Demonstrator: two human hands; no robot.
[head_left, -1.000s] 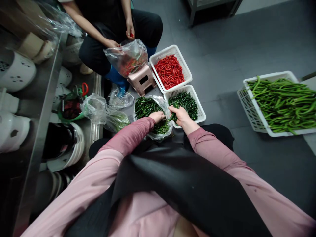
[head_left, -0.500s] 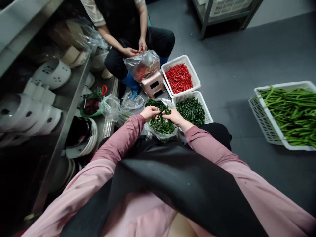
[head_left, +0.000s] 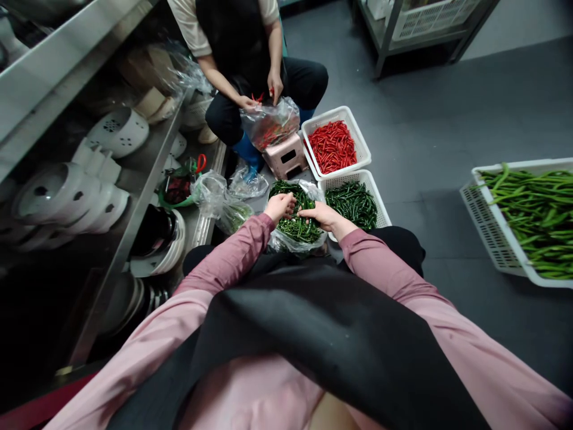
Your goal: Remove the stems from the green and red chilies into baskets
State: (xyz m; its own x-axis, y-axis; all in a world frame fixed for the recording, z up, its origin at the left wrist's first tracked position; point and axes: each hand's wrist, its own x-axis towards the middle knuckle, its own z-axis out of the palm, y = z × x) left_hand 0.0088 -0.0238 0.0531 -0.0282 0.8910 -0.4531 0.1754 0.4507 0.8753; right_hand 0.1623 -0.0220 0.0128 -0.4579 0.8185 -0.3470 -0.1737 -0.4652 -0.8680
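Note:
My left hand [head_left: 280, 207] is closed over a clear plastic bag [head_left: 289, 244] of green chili peppers [head_left: 295, 229]; what its curled fingers hold is too small to make out. Close beside it, my right hand [head_left: 323, 216] grips green chili peppers, with dark pods showing under its fingers and the index finger pointing left. Just right of the bag stands a white basket [head_left: 383, 210] of dark green chili peppers [head_left: 351, 203]. Behind that is another white basket [head_left: 363, 147], filled with red chili peppers [head_left: 332, 147].
A co-worker [head_left: 237, 54] sits opposite, handling red chilies above a plastic bag on a pink stool [head_left: 286, 156]. Metal shelving [head_left: 129, 221] with white crockery runs along the left. A basket [head_left: 496, 239] of long green peppers stands at right.
My hands have drawn slightly apart, and the left fingers have curled inward. The co-worker's hands have separated. The whole view has shifted a little, so things appear further right and lower.

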